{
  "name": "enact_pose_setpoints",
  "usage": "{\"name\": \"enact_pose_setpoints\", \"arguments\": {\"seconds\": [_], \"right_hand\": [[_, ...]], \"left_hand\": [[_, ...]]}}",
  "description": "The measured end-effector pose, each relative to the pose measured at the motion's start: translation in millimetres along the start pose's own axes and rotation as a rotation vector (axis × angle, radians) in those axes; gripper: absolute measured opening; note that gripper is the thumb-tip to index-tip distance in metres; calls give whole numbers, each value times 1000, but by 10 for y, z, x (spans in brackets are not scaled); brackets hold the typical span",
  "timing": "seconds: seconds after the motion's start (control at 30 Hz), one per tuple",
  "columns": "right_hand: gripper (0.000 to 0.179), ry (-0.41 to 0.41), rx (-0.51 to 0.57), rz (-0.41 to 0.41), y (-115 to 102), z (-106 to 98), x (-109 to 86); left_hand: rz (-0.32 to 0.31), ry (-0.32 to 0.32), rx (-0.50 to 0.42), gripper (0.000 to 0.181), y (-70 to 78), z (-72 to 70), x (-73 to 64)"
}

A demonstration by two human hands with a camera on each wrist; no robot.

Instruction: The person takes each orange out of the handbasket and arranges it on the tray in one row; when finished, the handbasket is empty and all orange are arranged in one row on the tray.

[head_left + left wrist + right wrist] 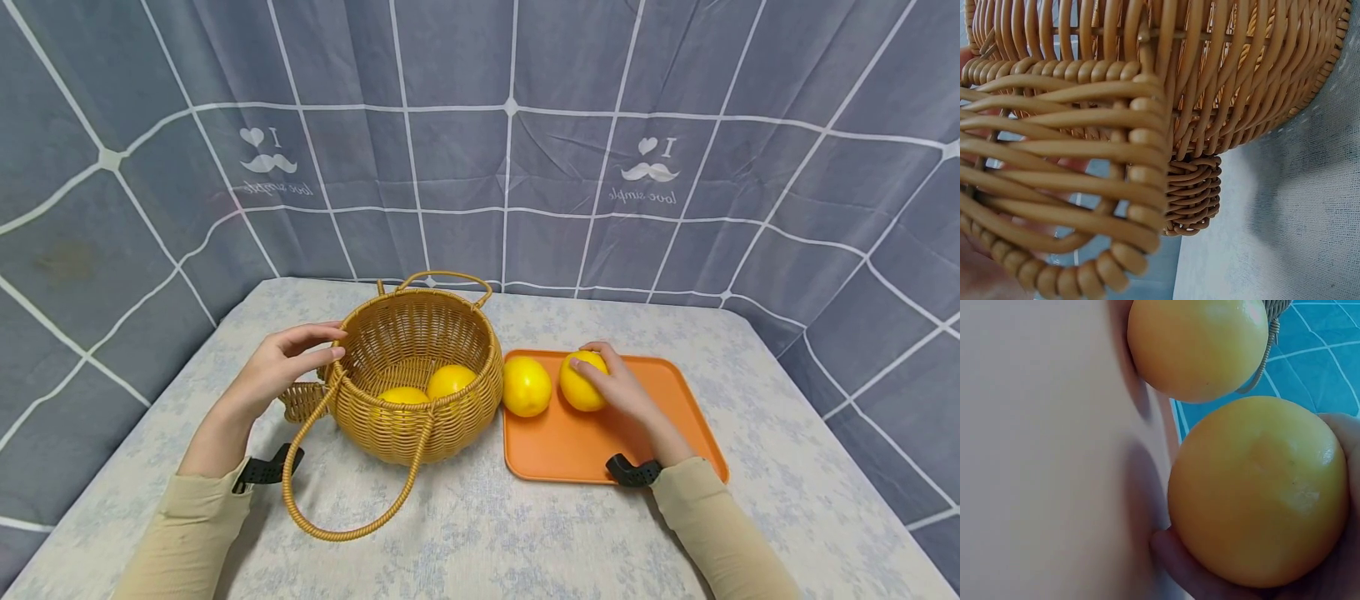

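Observation:
My right hand (pixel 618 385) grips a round, shiny yellow fruit (pixel 583 383) above the orange tray (pixel 555 457). In the right wrist view my fingers and thumb curve around this fruit (pixel 1257 494). A second yellow fruit (pixel 527 387) rests at the tray's left edge, close beside the basket. My left hand (pixel 281 362) touches the left rim of the round wicker basket (pixel 416 433) with fairly straight fingers and thumb. Inside the basket lie two yellow fruits (pixel 452 381), partly hidden by its front wall. The left wrist view shows the basket's woven side piece (pixel 1054 169) in front of my fingers.
One looped basket handle (pixel 352 533) hangs down at the front onto the pale patterned tabletop (pixel 480 533); another handle (pixel 446 273) stands at the back. A grey-blue checked curtain (pixel 465 158) encloses the table's back and sides.

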State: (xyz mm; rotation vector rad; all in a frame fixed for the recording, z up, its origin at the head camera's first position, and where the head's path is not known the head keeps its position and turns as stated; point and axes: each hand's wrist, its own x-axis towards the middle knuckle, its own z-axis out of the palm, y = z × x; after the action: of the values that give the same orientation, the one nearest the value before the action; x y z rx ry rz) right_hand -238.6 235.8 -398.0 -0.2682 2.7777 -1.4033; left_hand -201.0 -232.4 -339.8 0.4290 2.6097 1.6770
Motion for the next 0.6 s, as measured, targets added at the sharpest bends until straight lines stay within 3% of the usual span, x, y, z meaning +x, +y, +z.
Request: {"name": "enact_pose_setpoints", "arguments": {"seconds": [0.17,0.37,0.6], "right_hand": [[51,-10,-13,-35,-12,15,-8],[49,0,-24,28,23,23,24],[53,33,-110,61,4,47,19]], "left_hand": [[2,0,-5,43,-5,-1,2],[1,1,-4,41,-8,-1,1],[2,1,1,43,-6,3,2]]}}
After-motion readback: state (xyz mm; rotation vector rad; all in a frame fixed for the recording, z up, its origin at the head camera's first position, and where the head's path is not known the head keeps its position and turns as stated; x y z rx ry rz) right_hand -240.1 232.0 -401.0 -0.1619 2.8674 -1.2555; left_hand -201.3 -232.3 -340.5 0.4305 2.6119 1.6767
